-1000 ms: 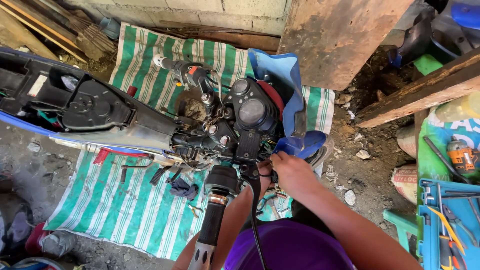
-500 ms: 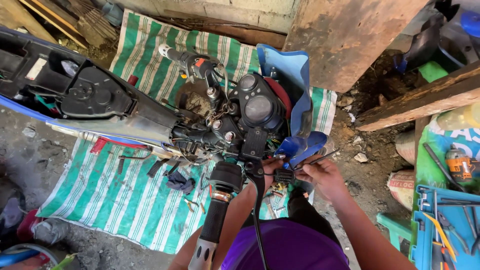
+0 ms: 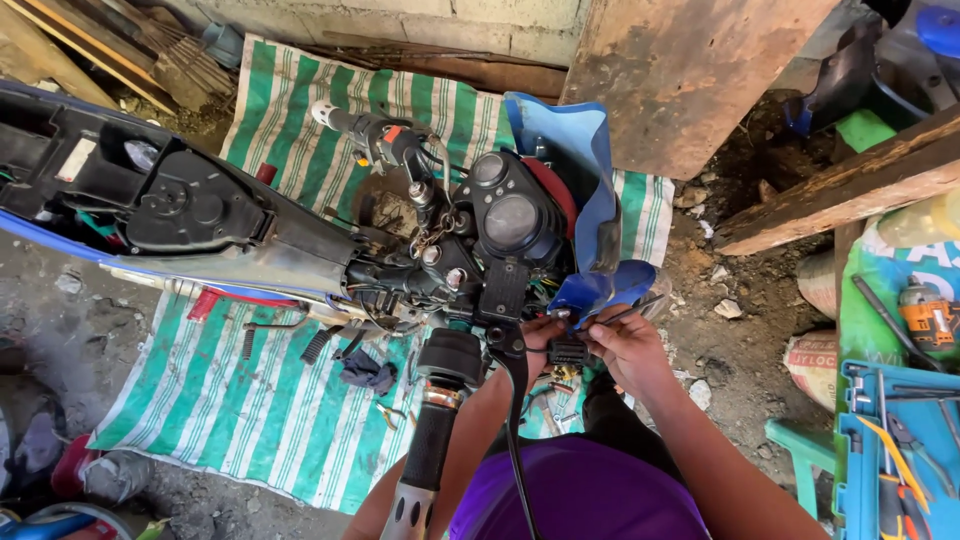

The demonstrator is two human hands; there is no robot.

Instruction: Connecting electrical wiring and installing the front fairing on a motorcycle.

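Two hands on one small black plastic connector block (image 3: 566,350), just below the stripped motorcycle's black twin-dial instrument cluster (image 3: 515,215).

Right hand (image 3: 625,345) fingers pinched on the block and a thin wire; left hand (image 3: 535,335) fingertips closed on its other side. One green-and-white striped woven mat (image 3: 270,410) carries the bike, hands over its right edge. One blue plastic toolbox (image 3: 900,450) holds screwdrivers and pliers. Half a second ago the right hand sat lower, farther right.
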